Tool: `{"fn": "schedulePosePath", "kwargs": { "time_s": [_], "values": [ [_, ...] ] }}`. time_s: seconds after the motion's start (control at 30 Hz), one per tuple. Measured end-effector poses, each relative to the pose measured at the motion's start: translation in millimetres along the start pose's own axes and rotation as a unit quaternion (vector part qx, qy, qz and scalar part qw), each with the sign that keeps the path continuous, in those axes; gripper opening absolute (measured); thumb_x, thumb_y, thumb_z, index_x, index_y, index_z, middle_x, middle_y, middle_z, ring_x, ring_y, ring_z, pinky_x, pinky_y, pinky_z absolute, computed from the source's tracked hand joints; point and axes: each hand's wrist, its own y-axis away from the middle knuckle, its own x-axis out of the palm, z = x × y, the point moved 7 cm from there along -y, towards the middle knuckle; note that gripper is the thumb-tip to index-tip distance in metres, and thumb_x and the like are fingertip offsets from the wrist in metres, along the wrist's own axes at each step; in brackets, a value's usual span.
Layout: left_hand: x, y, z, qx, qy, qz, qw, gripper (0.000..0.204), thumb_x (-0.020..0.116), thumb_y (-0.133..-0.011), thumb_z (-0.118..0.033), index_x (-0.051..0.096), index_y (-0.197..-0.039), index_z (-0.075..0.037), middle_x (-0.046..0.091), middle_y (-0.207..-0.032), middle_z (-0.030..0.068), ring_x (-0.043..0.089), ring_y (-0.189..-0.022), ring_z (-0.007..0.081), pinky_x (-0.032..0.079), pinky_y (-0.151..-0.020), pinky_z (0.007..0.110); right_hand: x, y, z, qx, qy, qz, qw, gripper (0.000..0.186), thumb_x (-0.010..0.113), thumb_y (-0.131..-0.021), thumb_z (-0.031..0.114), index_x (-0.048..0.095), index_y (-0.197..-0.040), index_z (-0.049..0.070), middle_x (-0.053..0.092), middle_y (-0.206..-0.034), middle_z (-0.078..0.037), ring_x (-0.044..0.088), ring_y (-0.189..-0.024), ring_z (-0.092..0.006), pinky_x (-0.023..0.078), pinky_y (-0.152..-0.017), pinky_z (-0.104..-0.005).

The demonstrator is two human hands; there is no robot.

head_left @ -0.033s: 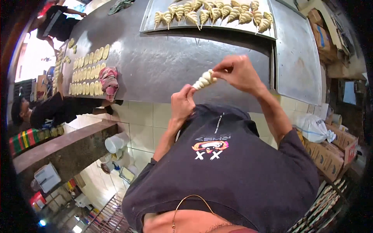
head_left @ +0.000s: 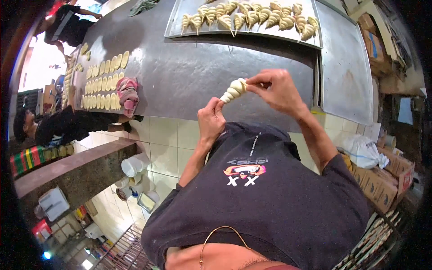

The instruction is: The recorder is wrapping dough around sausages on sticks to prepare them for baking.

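Note:
A pale spiral dough cone (head_left: pixel 234 90) is held in the air between my two hands, above the front edge of the steel table (head_left: pixel 189 76). My left hand (head_left: pixel 211 118) pinches its narrow tip from below. At its wide end, my right hand (head_left: pixel 276 90) grips with fingers and thumb. Farther back on the table, a metal tray (head_left: pixel 176 32) carries several finished spiral cones (head_left: pixel 252 18) in a row.
Rows of flat oval dough pieces (head_left: pixel 103 83) and a pink cloth (head_left: pixel 128 94) lie on the table's left part. A bare steel tray (head_left: pixel 346 67) lies at right. Other people (head_left: pixel 58 126) stand at left. Cardboard boxes (head_left: pixel 382 180), a white bag (head_left: pixel 364 150) and floor buckets (head_left: pixel 132 164) surround me.

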Motion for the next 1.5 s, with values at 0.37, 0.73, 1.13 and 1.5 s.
{"fn": "schedulePosePath", "kwargs": {
  "time_s": [0.37, 0.73, 1.13, 1.5],
  "values": [
    [42, -6, -19, -0.154, 0.522, 0.026, 0.839, 0.025, 0.044, -0.106, -0.025, 0.05, -0.088, -0.009, 0.042, -0.063, -0.0048, 0.033, -0.05, 0.003, 0.026, -0.045, 0.021, 57, 20, -28, 0.11, -0.455, -0.125, 0.875, 0.016, 0.076, -0.085, 0.009, 0.07, -0.094, -0.002, 0.072, -0.084, -0.008, 0.066, -0.07, -0.0117, 0.055, -0.067, -0.025],
    [26, -18, -9, -0.156, 0.401, -0.046, 0.902, 0.014, 0.059, -0.094, -0.002, 0.067, -0.102, 0.007, 0.068, -0.087, 0.0076, 0.059, -0.072, 0.0108, 0.049, -0.066, 0.026, 49, 27, -10, -0.013, -0.295, -0.239, 0.925, 0.009, 0.074, -0.083, 0.001, 0.07, -0.089, -0.005, 0.069, -0.083, -0.01, 0.066, -0.07, -0.0128, 0.054, -0.061, -0.0249],
    [30, -18, 3, -0.172, 0.481, -0.083, 0.855, 0.012, 0.065, -0.09, 0.001, 0.068, -0.101, 0.007, 0.069, -0.091, 0.0085, 0.063, -0.076, 0.0125, 0.053, -0.071, 0.026, 47, 21, -5, -0.071, -0.18, -0.253, 0.948, 0.009, 0.072, -0.085, 0.003, 0.072, -0.092, -0.004, 0.07, -0.087, -0.01, 0.066, -0.077, -0.0135, 0.054, -0.069, -0.0266],
    [30, -18, -9, -0.102, 0.446, -0.078, 0.886, 0.013, 0.064, -0.093, -0.002, 0.062, -0.104, 0.006, 0.067, -0.081, 0.0082, 0.063, -0.066, 0.0123, 0.052, -0.059, 0.025, 50, 17, -30, 0.042, -0.386, -0.231, 0.892, 0.019, 0.075, -0.083, 0.001, 0.056, -0.082, 0.003, 0.069, -0.081, -0.005, 0.065, -0.073, -0.0089, 0.054, -0.063, -0.023]
  ]
}}
